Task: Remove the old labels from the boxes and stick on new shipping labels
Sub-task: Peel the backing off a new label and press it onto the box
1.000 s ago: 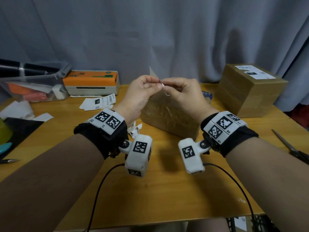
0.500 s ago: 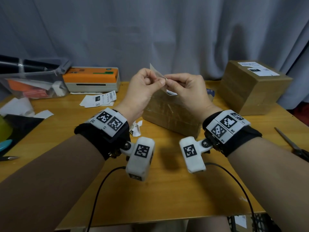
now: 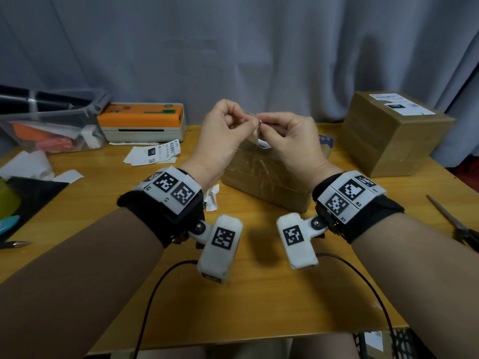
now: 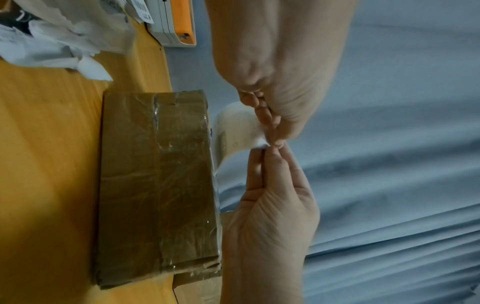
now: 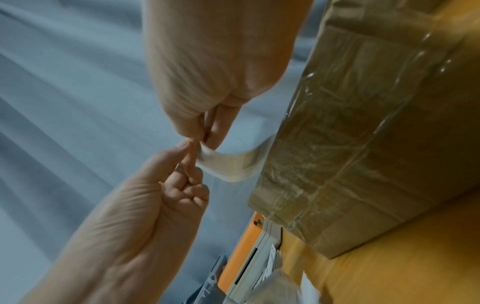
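Orange-topped printer [image 3: 142, 121] at my table's [image 3: 259, 301] far edge, clear plastic bin [image 3: 49, 130] beside it near far-left corner. Scissors [image 3: 456, 224] at right edge. Pen [image 3: 14, 244] at left edge.

Brown sleeves, black wrist straps [image 3: 373, 216] — white marker-tagged cameras [image 3: 220, 251], black cables
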